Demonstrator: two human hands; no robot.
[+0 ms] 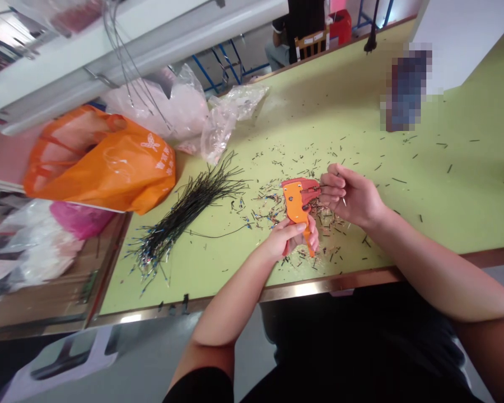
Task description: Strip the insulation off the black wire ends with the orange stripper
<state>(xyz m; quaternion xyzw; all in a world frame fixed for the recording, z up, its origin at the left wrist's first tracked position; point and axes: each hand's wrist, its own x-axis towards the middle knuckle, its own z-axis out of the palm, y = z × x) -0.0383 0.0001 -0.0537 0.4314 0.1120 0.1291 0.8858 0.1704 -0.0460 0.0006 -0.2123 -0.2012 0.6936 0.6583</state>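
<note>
My left hand is wrapped round the handles of an orange wire stripper, holding it upright over the green table. My right hand is closed in a pinch on a thin dark wire at the stripper's red jaws. A bundle of thin black wires lies on the table to the left of my hands. Small cut bits of wire and insulation are scattered around and under the stripper.
An orange plastic bag and clear plastic bags sit at the table's left and far side. A blurred dark object stands at the far right. Another person sits on a chair beyond the table. A white stool stands below left.
</note>
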